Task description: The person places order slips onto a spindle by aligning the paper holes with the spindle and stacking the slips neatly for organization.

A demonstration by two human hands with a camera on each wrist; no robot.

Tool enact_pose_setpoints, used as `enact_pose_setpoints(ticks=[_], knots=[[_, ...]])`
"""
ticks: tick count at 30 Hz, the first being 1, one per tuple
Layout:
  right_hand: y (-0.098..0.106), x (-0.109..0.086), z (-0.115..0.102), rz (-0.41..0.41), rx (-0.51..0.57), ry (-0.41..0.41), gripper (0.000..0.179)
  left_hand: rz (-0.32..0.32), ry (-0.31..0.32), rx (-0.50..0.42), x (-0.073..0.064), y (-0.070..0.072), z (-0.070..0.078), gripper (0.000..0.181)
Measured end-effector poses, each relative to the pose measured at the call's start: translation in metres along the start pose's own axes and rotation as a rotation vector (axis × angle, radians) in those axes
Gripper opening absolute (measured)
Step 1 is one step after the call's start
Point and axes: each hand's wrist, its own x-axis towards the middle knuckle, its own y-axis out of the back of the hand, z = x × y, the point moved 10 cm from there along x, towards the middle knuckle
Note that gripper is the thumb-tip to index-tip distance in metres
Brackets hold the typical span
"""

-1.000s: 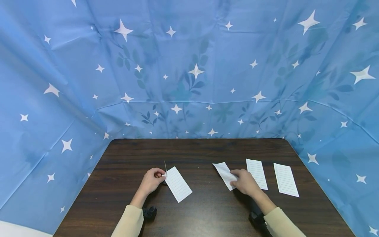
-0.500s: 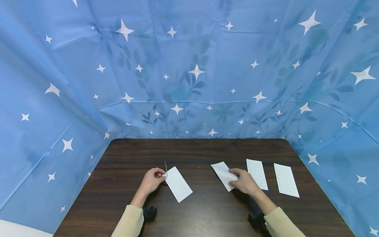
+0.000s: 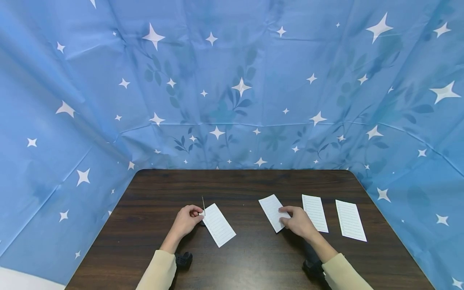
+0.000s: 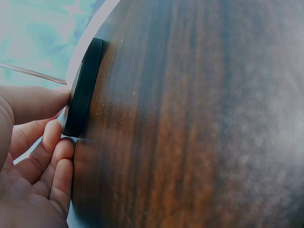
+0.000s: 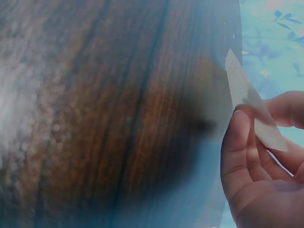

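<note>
My left hand (image 3: 187, 221) pinches the upper left corner of a lined white notepad (image 3: 219, 226). In the left wrist view, the notepad (image 4: 85, 90) shows a thick dark side, with the thumb at its end and the fingers curled below. A thin brown strip (image 3: 204, 206) rises from that corner, seen nearly edge-on. My right hand (image 3: 298, 221) holds a loose lined white sheet (image 3: 271, 211) by its right edge, between thumb and fingers. The right wrist view shows the sheet (image 5: 249, 99) at a steep angle, its lower part between the thumb and fingers.
Two more lined sheets lie to the right: one sheet (image 3: 315, 212) close beside the right hand, the other sheet (image 3: 351, 220) farther right. The dark wood table (image 3: 232, 183) ends at a blue starry curtain (image 3: 232, 100). Black devices are on both wrists.
The sheet in my right hand has swung slightly left and flattened, its lined face now showing more evenly. My left hand and the notepad have stayed in place.
</note>
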Motion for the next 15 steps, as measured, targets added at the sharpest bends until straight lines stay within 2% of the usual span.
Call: enact_pose_setpoints(ticks=[15], knots=[[0.000,-0.002,-0.011,0.023,0.046,0.053,0.032,-0.003,-0.003,0.006,0.000,-0.001,-0.001,0.009]])
